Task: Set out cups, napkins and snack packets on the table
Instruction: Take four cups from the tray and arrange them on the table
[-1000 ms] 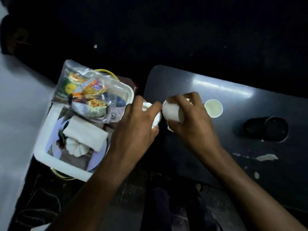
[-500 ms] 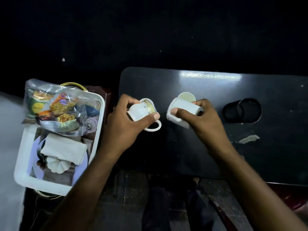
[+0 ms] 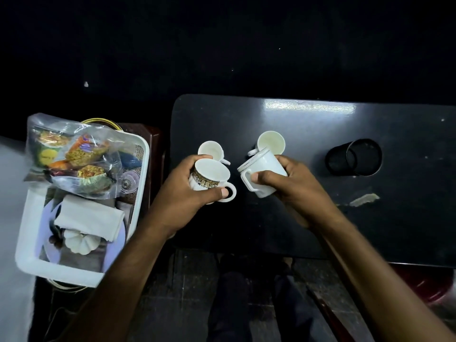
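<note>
My left hand grips a white cup with a gold patterned band, mouth up, just above the dark table. Behind it a second white cup stands on the table. My right hand holds a plain white cup tipped on its side, handle toward me. Beyond that, another white cup stands upright. On the left, a white tray carries a clear bag of snack packets and a folded white napkin.
A black mesh holder lies on its side at the table's right. Paper scraps lie near it. The tray also holds a white pumpkin-shaped piece and a purple plate. The surroundings beyond the table are dark.
The left hand's patterned cup has turned mouth up. A second cup now shows on the table behind it. The right hand still holds its tilted cup near the far upright cup.
</note>
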